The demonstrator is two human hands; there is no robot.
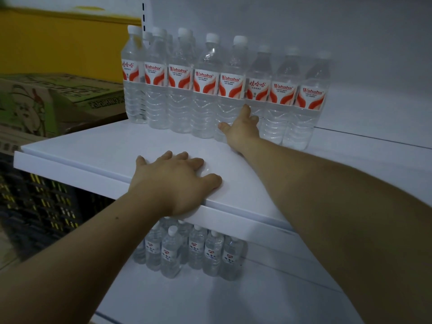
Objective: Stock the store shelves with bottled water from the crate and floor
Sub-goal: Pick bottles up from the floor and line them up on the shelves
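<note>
A row of several clear water bottles with red-and-white labels and white caps stands upright at the back of a white shelf. My right hand reaches to the row, fingers straight, touching the lower part of a bottle near the middle. My left hand lies flat on the shelf's front edge, fingers spread, holding nothing. On the lower shelf stands a cluster of several smaller water bottles, partly hidden under the upper shelf.
A green printed cardboard box sits to the left of the shelf. Below it is a dark plastic crate. A yellow wall is behind. The white back panel rises behind the bottles.
</note>
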